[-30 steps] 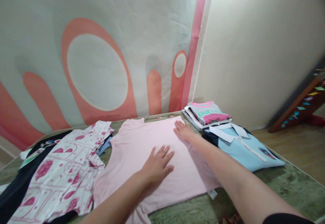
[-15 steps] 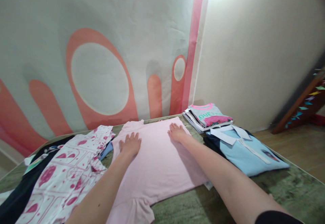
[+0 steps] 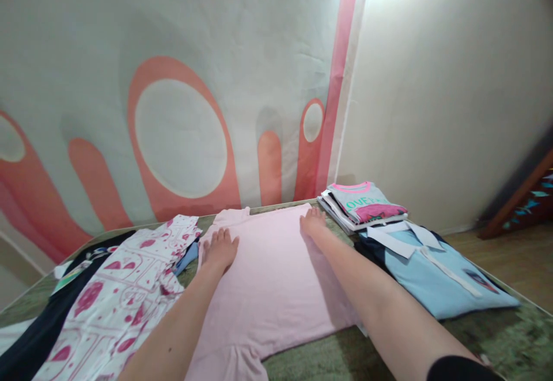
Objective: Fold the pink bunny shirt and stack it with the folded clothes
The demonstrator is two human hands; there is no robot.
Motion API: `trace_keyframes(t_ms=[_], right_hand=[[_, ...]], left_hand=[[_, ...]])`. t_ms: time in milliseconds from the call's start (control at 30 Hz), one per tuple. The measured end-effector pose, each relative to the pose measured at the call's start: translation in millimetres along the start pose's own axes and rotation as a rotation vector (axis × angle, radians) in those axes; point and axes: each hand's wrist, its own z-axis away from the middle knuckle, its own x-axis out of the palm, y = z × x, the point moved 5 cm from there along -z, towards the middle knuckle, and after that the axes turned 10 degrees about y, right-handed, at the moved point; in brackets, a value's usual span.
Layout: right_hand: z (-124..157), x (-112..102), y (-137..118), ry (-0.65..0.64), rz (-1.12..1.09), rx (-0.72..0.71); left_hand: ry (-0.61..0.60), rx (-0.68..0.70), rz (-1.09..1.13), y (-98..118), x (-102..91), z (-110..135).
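Observation:
A pale pink T-shirt [image 3: 268, 277] lies spread out on the table, its sleeves toward the left. My left hand [image 3: 221, 250] rests flat on it near the upper left, fingers apart. Over at the shirt's far right edge lies my right hand [image 3: 313, 221], palm down with the fingers stretched out. Neither hand grips the cloth. Left of the shirt is a white garment with dark pink prints [image 3: 108, 300], partly covered by my left forearm.
A light blue polo shirt [image 3: 440, 277] lies folded at the right. Behind it stands a stack of folded clothes with a grey T-shirt [image 3: 365, 199] on top. Dark clothing [image 3: 38, 335] lies at the far left. The table [image 3: 315, 358] meets a painted wall [image 3: 181, 139] at the back.
My right hand has slid outward to the right edge of the pink T-shirt. My left hand stays nearly in place. The view has shifted slightly.

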Motion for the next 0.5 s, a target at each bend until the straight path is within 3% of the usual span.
trace_keyframes(t_ms=[67,200,300,367,500], right_hand=[[5.4,1.5,-19.3,0.021,-0.010,-0.063],[15.3,17.0,-73.4,-0.010,-0.077,-0.297],[3.9,24.4,-75.1,-0.034,-0.082,-0.309],[-9.1,24.8,-54.7,-0.037,-0.056,-0.240],[-26.2,23.1,-6.9,-0.045,0.002,-0.121]], left_hand=[[0.016,0.031,0.016,10.1,-3.1,-9.9],[-0.001,0.266,0.107,67.4,5.9,-26.2],[-0.022,0.338,0.136,88.5,18.7,-33.1],[-0.019,0.308,0.130,79.5,24.7,-38.2],[-0.023,0.188,0.096,31.6,27.8,-47.5]])
